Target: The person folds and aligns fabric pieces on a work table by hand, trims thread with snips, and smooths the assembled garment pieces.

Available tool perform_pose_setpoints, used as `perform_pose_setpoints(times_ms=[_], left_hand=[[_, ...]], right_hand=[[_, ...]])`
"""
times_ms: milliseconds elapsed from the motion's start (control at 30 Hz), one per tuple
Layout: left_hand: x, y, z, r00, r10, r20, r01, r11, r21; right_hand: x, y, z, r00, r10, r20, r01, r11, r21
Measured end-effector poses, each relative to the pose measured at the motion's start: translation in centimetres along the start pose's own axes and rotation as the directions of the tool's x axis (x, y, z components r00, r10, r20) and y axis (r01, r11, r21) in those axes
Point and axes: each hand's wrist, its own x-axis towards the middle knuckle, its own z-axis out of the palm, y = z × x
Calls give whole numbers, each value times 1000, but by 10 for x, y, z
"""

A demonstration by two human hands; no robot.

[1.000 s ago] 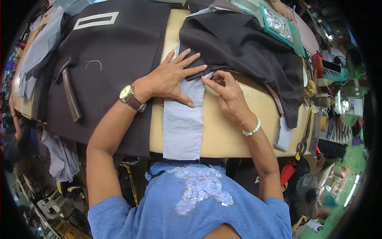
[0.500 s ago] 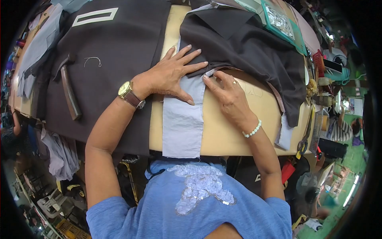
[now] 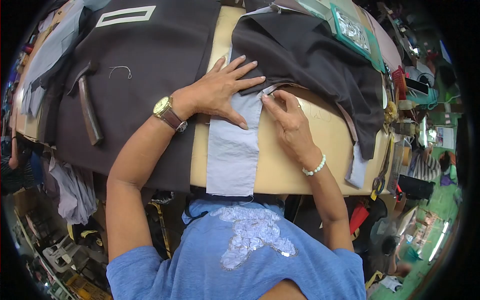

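My left hand (image 3: 220,92) lies flat with its fingers spread, pressing on the dark cloth (image 3: 300,50) and the top of a pale grey fabric strip (image 3: 232,160). That strip runs down toward the table's near edge. At its upper right edge my right hand (image 3: 290,120) is closed in a pinch, thumb and forefinger on the grey fabric just below the dark cloth's fold. The exact bit between the fingertips is partly hidden. The dark cloth is bunched and curves to the right, with a pale grey end (image 3: 356,170) hanging at its lower right.
On the left, a larger dark cloth (image 3: 145,110) carries a hammer (image 3: 89,110), a loose thread (image 3: 122,71) and a white rectangular frame (image 3: 126,16). Scissors (image 3: 379,182) lie at the right table edge. A teal-rimmed tray (image 3: 352,30) of small shiny pieces stands at back right.
The whole view has shifted slightly. My left hand stays spread on the cloth, and my right fingers remain at the grey strip's edge with only a small change in pose.
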Motion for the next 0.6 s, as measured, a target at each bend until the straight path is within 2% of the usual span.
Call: perform_pose_setpoints(times_ms=[133, 233, 333, 433, 533, 600], left_hand=[[0, 2, 0, 1000, -11, 13, 11, 1000, -11], [0, 2, -1, 1000, -21, 20, 21, 1000, -11], [0, 2, -1, 1000, -18, 16, 18, 1000, -5], [1, 3, -1, 1000, -15, 11, 15, 1000, -1], [0, 3, -2, 1000, -19, 7, 19, 1000, 0], [0, 3, -2, 1000, -20, 9, 20, 1000, -1]], right_hand=[[-2, -6, 0, 1000, 9, -6, -10, 999, -34], [-5, -2, 2, 997, 75, -27, -72, 991, 112], [-2, -6, 0, 995, 87, -40, -82, 989, 122], [-2, -5, 3, 999, 1, -47, -1, 1000, -3], [-3, -4, 1, 993, 111, -44, -101, 975, 199], [1, -3, 1, 990, 133, -54, -116, 962, 248]])
